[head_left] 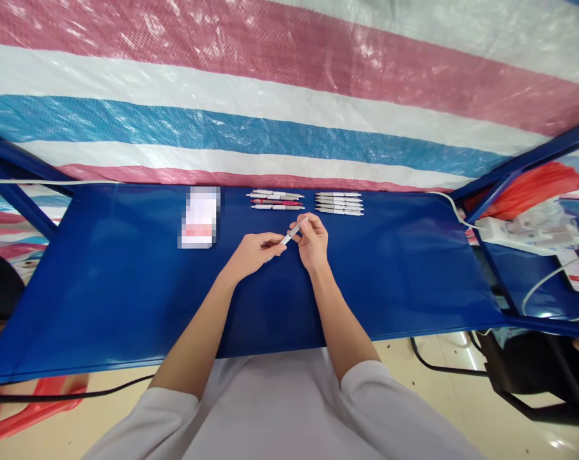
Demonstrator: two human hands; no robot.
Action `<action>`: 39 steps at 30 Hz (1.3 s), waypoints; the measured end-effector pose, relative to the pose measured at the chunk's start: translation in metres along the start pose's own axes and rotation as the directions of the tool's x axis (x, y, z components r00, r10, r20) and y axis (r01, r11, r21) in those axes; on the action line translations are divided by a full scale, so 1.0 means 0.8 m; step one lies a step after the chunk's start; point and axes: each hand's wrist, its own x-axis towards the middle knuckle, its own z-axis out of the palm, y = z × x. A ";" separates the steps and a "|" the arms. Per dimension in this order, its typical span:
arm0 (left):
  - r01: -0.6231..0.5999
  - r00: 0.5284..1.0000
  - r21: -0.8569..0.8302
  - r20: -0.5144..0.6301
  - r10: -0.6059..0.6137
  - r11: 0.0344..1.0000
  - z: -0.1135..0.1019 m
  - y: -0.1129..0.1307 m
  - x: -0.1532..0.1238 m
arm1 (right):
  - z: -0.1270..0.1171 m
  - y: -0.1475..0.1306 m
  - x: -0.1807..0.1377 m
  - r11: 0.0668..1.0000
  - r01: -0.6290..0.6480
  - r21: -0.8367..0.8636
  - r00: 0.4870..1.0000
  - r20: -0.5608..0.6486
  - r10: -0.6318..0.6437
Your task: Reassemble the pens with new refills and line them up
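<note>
A white pen (293,231) slants up to the right between my two hands, over the blue table (395,268). My left hand (259,250) pinches its lower end, and my right hand (312,241) has its fingers closed round the upper end. Just beyond my hands lie two groups of pens. The left group (277,207) holds a few white pens and a red pen (276,202). To the right, several white-and-grey pens (339,202) lie side by side in a neat stack.
A blurred-out white and pink rectangular item (199,217) lies on the table's left part. Striped plastic sheeting (270,134) hangs behind the table. At the right stand a white power strip (510,235) with cables and a red plastic bag (533,191). Blue frame bars flank both sides.
</note>
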 end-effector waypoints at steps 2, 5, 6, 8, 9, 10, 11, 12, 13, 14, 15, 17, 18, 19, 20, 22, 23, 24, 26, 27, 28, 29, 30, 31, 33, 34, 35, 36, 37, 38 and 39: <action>0.050 0.997 -0.098 0.061 -0.044 0.994 -0.004 0.003 -0.002 | -0.001 -0.001 0.000 1.000 -0.023 -0.007 0.999 0.037 0.023; 0.112 0.986 -0.216 0.144 -0.081 0.970 -0.010 0.007 -0.004 | -0.003 -0.001 0.001 0.998 -0.053 -0.022 0.996 0.077 0.054; 0.132 0.981 -0.239 0.173 -0.092 0.962 -0.011 0.007 -0.004 | -0.003 -0.001 0.001 0.998 -0.061 -0.018 0.994 0.087 0.062; 0.161 0.969 -0.267 0.223 -0.102 0.950 -0.013 0.007 -0.004 | -0.003 -0.002 0.003 0.997 -0.081 0.001 0.991 0.105 0.081; 0.168 0.965 -0.275 0.244 -0.101 0.946 -0.014 0.006 -0.004 | -0.003 -0.002 0.003 0.996 -0.094 0.010 0.989 0.115 0.092; 0.173 0.961 -0.282 0.260 -0.098 0.944 -0.014 0.006 -0.004 | -0.003 -0.002 0.004 0.994 -0.106 0.017 0.987 0.125 0.103; 0.176 0.957 -0.287 0.276 -0.094 0.942 -0.014 0.005 -0.004 | -0.003 -0.003 0.004 0.993 -0.119 0.022 0.984 0.134 0.115; 0.178 0.952 -0.292 0.291 -0.090 0.940 -0.015 0.005 -0.004 | -0.003 -0.003 0.005 0.991 -0.131 0.024 0.982 0.140 0.127; 0.180 0.949 -0.295 0.304 -0.086 0.938 -0.015 0.005 -0.004 | -0.004 -0.003 0.005 0.989 -0.143 0.026 0.980 0.145 0.138; 0.180 0.945 -0.296 0.316 -0.081 0.938 -0.015 0.006 -0.005 | -0.005 -0.003 0.005 0.988 -0.154 0.028 0.978 0.149 0.148; 0.176 0.941 -0.294 0.329 -0.074 0.939 -0.016 0.006 -0.005 | -0.006 -0.003 0.006 0.986 -0.163 0.032 0.976 0.153 0.157; 0.159 0.934 -0.282 0.354 -0.051 0.946 -0.017 0.008 -0.005 | -0.008 -0.002 0.006 0.984 -0.176 0.040 0.972 0.164 0.167; 0.148 0.932 -0.275 0.361 -0.041 0.950 -0.017 0.009 -0.005 | -0.008 -0.002 0.006 0.983 -0.176 0.046 0.972 0.169 0.166; 0.138 0.933 -0.269 0.359 -0.034 0.953 -0.017 0.010 -0.005 | -0.009 -0.002 0.005 0.984 -0.171 0.051 0.972 0.171 0.160; 0.131 0.936 -0.261 0.350 -0.032 0.956 -0.017 0.010 -0.006 | -0.008 -0.002 0.005 0.985 -0.163 0.057 0.974 0.170 0.151; 0.111 0.952 -0.228 0.304 -0.037 0.967 -0.015 0.010 -0.005 | -0.006 -0.002 0.005 0.988 -0.142 0.059 0.980 0.150 0.132; 0.094 0.962 -0.195 0.268 -0.039 0.976 -0.013 0.009 -0.005 | -0.005 -0.002 0.005 0.990 -0.133 0.054 0.984 0.128 0.125; 0.074 0.974 -0.150 0.224 -0.039 0.986 -0.011 0.008 -0.005 | -0.003 -0.002 0.004 0.991 -0.125 0.044 0.988 0.100 0.120; 0.028 0.994 -0.041 0.103 -0.024 0.999 -0.007 0.005 -0.004 | 0.000 -0.002 0.004 0.994 -0.109 0.020 0.993 0.037 0.108; 0.011 0.999 0.006 0.042 -0.012 1.000 -0.005 0.003 -0.004 | 0.002 -0.002 0.004 0.995 -0.100 0.011 0.995 0.014 0.100; 0.002 1.000 0.040 -0.008 -0.002 0.999 -0.003 0.002 -0.004 | 0.002 -0.002 0.004 0.996 -0.090 0.005 0.996 0.001 0.090; -0.001 0.999 0.055 -0.039 0.003 0.999 -0.002 0.001 -0.004 | 0.003 -0.002 0.004 0.997 -0.081 0.000 0.997 -0.001 0.081; 0.001 0.999 0.049 -0.046 0.002 0.999 -0.001 0.000 -0.004 | 0.003 -0.003 0.004 0.997 -0.075 -0.004 0.997 0.006 0.075; 0.006 1.000 0.025 -0.029 -0.006 1.000 -0.001 0.001 -0.004 | 0.003 -0.003 0.003 0.997 -0.072 -0.007 0.997 0.019 0.072; 0.035 0.999 -0.057 0.044 -0.032 0.998 -0.003 0.003 -0.005 | 0.001 -0.005 0.003 0.997 -0.077 -0.015 0.996 0.053 0.078; 0.055 0.995 -0.110 0.086 -0.046 0.992 -0.005 0.005 -0.006 | 0.000 -0.006 0.002 0.996 -0.085 -0.018 0.994 0.070 0.086; 0.080 0.990 -0.162 0.129 -0.060 0.983 -0.007 0.007 -0.007 | 0.000 -0.008 0.002 0.995 -0.094 -0.019 0.992 0.086 0.095; 0.108 0.983 -0.210 0.167 -0.073 0.972 -0.009 0.009 -0.008 | -0.001 -0.009 0.002 0.995 -0.102 -0.017 0.990 0.101 0.103; 0.134 0.976 -0.250 0.201 -0.085 0.959 -0.010 0.010 -0.008 | -0.001 -0.009 0.002 0.994 -0.110 -0.009 0.987 0.118 0.110; 0.157 0.969 -0.279 0.231 -0.092 0.947 -0.012 0.011 -0.009 | -0.002 -0.010 0.002 0.993 -0.119 0.003 0.984 0.137 0.117; 0.174 0.962 -0.299 0.257 -0.096 0.938 -0.013 0.011 -0.010 | -0.002 -0.010 0.002 0.992 -0.128 0.019 0.980 0.154 0.123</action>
